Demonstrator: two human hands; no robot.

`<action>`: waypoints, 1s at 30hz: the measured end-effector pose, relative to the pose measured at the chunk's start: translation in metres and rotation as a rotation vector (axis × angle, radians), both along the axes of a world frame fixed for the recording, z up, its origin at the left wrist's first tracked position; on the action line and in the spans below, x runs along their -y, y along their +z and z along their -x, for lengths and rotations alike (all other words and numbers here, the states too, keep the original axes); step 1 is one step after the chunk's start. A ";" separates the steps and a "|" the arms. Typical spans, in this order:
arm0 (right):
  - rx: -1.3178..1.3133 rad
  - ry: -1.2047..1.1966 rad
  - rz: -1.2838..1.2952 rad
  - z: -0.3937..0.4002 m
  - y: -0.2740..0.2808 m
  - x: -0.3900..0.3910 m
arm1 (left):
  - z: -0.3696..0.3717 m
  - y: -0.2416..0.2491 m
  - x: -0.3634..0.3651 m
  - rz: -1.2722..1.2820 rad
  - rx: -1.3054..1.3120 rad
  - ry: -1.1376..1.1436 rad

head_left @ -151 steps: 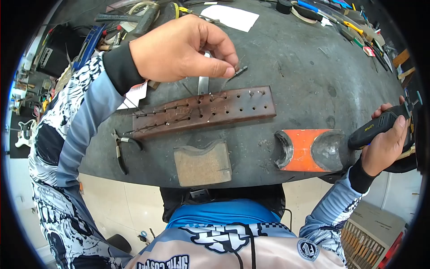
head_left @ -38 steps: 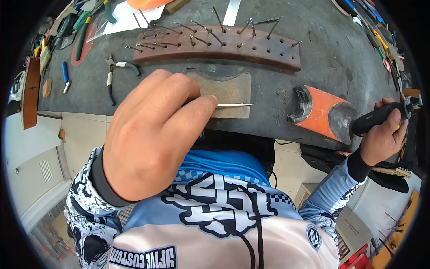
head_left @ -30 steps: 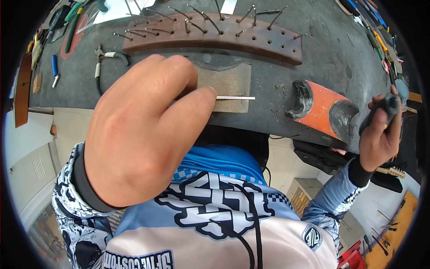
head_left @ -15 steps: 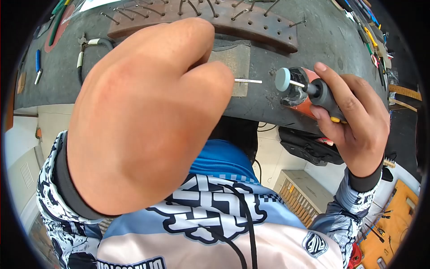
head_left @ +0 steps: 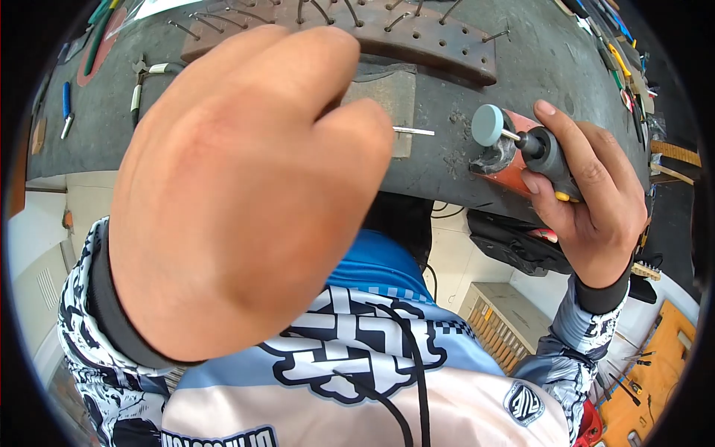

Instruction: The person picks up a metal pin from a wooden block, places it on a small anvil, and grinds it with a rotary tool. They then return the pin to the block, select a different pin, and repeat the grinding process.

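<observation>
My left hand (head_left: 246,194) looms large at the left, raised near the camera, with its fingers closed. A thin metal rod (head_left: 414,131) sticks out to the right from its thumb side; the rest of the rod is hidden by the hand. My right hand (head_left: 596,194) is wrapped round a dark rotary tool (head_left: 553,160) with a yellow button. At the tool's tip is a pale blue-green grinding disc (head_left: 488,125) on a metal shaft. Rod and disc are apart. Behind the tool, an orange-red block (head_left: 514,175) with a dark, worn end sits at the bench edge.
A brown drilled block (head_left: 417,45) holding several metal pins stands at the back of the dark bench (head_left: 536,67). White-handled pliers (head_left: 138,82) and a blue-handled tool (head_left: 66,108) lie at the left. A black bag (head_left: 514,242) and a drawer cabinet (head_left: 499,320) are below the bench.
My right hand has tilted the rotary tool, and its disc has moved slightly right and up, turning more of its face to view. My left hand has shifted only slightly.
</observation>
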State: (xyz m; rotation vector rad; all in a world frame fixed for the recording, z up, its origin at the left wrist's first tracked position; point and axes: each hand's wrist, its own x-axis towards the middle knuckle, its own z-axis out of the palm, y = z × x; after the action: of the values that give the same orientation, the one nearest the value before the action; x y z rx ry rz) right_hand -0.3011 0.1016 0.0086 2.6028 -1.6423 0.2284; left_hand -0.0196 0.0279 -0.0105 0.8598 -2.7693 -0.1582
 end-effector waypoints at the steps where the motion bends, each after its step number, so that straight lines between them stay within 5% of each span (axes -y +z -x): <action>1: 0.003 -0.005 -0.003 0.000 -0.001 -0.001 | -0.001 -0.001 0.000 -0.023 0.007 0.009; 14: 0.068 0.028 0.024 0.006 -0.006 -0.003 | -0.016 -0.015 -0.013 -0.181 -0.174 0.140; 30: -0.034 0.058 0.039 0.008 -0.004 -0.004 | -0.007 -0.008 0.007 -0.040 -0.204 -0.111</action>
State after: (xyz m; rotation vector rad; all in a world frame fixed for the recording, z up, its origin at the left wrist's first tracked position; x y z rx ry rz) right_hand -0.3087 0.1052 0.0050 2.6128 -1.5381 0.2149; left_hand -0.0125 0.0213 -0.0185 0.6587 -2.6302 -0.3045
